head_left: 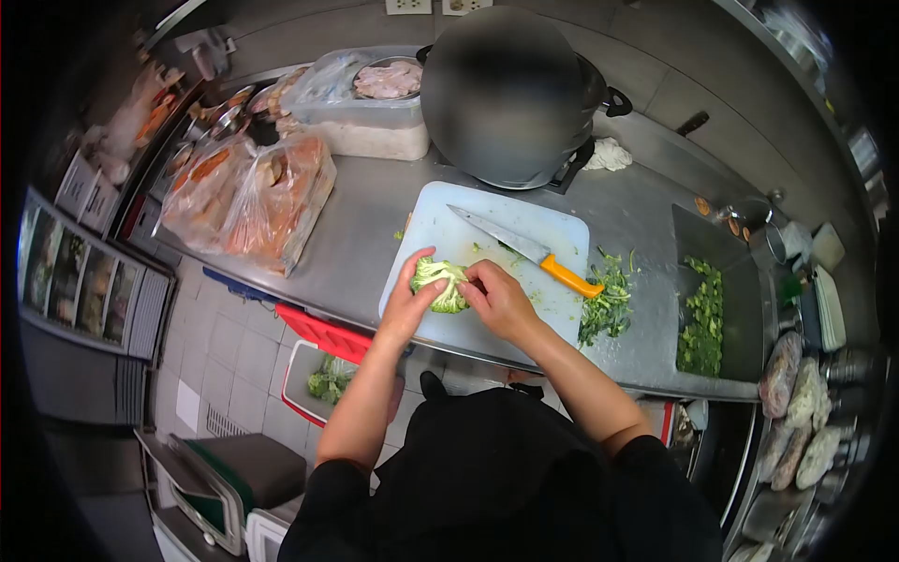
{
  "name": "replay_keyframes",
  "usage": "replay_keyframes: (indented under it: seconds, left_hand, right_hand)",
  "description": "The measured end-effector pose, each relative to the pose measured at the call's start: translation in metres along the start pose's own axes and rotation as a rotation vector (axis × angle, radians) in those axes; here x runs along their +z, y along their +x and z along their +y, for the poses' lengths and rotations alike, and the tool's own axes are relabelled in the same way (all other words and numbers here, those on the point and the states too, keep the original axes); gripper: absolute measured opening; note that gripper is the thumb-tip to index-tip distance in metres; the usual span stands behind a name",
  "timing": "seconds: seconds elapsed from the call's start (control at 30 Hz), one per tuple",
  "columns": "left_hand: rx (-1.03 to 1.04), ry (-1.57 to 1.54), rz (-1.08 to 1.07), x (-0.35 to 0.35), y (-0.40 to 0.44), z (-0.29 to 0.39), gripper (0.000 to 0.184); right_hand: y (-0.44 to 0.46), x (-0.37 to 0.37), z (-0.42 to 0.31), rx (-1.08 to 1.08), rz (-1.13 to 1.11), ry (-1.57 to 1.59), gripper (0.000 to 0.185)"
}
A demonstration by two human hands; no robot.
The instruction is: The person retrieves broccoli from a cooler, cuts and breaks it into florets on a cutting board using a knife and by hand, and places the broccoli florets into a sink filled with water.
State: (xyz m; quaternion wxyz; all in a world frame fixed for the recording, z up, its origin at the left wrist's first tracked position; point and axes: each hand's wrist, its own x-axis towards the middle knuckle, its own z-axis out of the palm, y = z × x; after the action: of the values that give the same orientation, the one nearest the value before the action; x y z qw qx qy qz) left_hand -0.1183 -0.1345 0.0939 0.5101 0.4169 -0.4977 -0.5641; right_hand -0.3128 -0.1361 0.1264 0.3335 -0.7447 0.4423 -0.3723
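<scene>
A pale green head of broccoli (438,284) is held up over the near left part of the white cutting board (440,211), its cut stem side facing me. My left hand (408,298) is closed round its left side. From the right, the fingers of my right hand (498,298) pinch at its edge; what lies between those fingertips is hidden. A knife with a yellow handle (571,277) rests on the board, its blade pointing to the far left. Green trimmings (609,300) are heaped at the board's right edge.
A sink (695,225) at the right contains green pieces (704,323). Behind the board stands a large dark pot (506,103). Bags of orange-coloured food (272,201) and a plastic tub (375,136) stand left. Below the counter edge, an open cooler (298,384) holds more broccoli (328,379).
</scene>
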Motion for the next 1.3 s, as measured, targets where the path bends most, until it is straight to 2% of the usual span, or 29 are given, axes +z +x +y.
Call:
replay_keyframes:
  seconds: [0.07,0.13,0.2,0.23,0.3,0.33,0.37,0.43,0.47,0.5,0.57,0.73,0.8,0.83,0.93,1.0,1.03,1.07,1.1,1.2,1.27,1.3]
  left_hand:
    - [-0.263,-0.391,-0.025,0.001,0.0,-0.003,0.052]
    - [-0.271,-0.435,-0.135,-0.01,0.009,-0.007,0.053]
    - [-0.266,-0.58,-0.357,-0.025,0.017,-0.004,0.055]
    - [-0.268,-0.582,-0.363,-0.027,0.02,-0.001,0.055]
    - [-0.256,-0.613,-0.504,-0.028,0.026,0.006,0.056]
    - [-0.251,-0.61,-0.509,-0.026,0.028,0.011,0.056]
    - [-0.272,-0.648,-0.546,-0.023,0.03,0.016,0.056]
    - [-0.297,-0.687,-0.583,-0.014,0.031,0.02,0.056]
    - [-0.324,-0.629,-0.546,-0.008,0.031,0.02,0.055]
    - [-0.349,-0.572,-0.508,-0.004,0.032,0.02,0.055]
    - [-0.347,-0.497,-0.469,0.0,0.036,0.018,0.055]
    - [-0.304,-0.24,-0.33,0.013,0.042,0.006,0.057]
    - [-0.113,0.196,-0.154,0.022,0.042,0.012,0.066]
    - [-0.119,0.2,-0.15,0.024,0.042,0.017,0.066]
    - [-0.137,0.223,-0.134,0.026,0.041,0.02,0.072]
    - [0.012,0.388,-0.222,0.032,0.041,0.018,0.074]
    - [0.006,0.392,-0.226,0.037,0.042,0.023,0.074]
    - [0.065,0.515,-0.245,0.041,0.042,0.028,0.079]
    - [0.125,0.637,-0.264,0.047,0.042,0.033,0.084]
    - [0.085,0.596,-0.273,0.057,0.045,0.027,0.091]
    - [0.074,0.612,-0.274,0.064,0.046,0.027,0.09]
    - [0.071,0.629,-0.272,0.068,0.047,0.028,0.089]
  right_hand:
    - [0.005,0.003,0.001,-0.021,0.017,-0.034,0.02]
    - [0.008,-0.003,0.004,-0.041,0.018,-0.066,0.02]
    - [0.014,-0.02,0.007,-0.269,-0.126,-0.236,0.021]
    - [0.014,-0.029,0.001,-0.265,-0.122,-0.24,0.021]
    - [0.014,-0.05,-0.015,-0.133,-0.209,-0.197,0.018]
    - [0.014,-0.061,-0.024,0.004,-0.19,-0.155,0.021]
    - [0.016,-0.063,-0.026,0.001,-0.186,-0.158,0.021]
    - [0.017,-0.059,-0.029,-0.088,-0.049,0.08,0.026]
    - [0.015,-0.046,-0.01,-0.189,-0.044,0.028,0.03]
    - [0.013,-0.042,-0.005,-0.19,-0.046,0.027,0.03]
    - [0.009,-0.04,0.005,-0.015,-0.061,-0.009,0.03]
    - [0.001,-0.043,0.027,0.04,-0.071,-0.112,0.029]
    - [-0.001,-0.048,0.042,0.053,-0.022,-0.19,0.029]
    - [-0.002,-0.052,0.047,0.055,-0.024,-0.183,0.029]
    - [0.005,-0.063,0.05,0.407,-0.013,0.229,0.028]
    - [0.011,-0.066,0.045,0.384,-0.086,0.271,0.028]
    - [0.014,-0.067,0.045,0.355,-0.153,0.305,0.029]
    - [0.015,-0.067,0.047,0.276,-0.216,0.222,0.032]
    - [0.016,-0.067,0.05,0.284,-0.213,0.227,0.032]
    - [0.017,-0.064,0.06,0.242,-0.19,0.106,0.034]
    - [0.011,-0.057,0.066,0.375,-0.016,0.171,0.034]
    - [0.009,-0.057,0.067,0.378,-0.008,0.17,0.034]
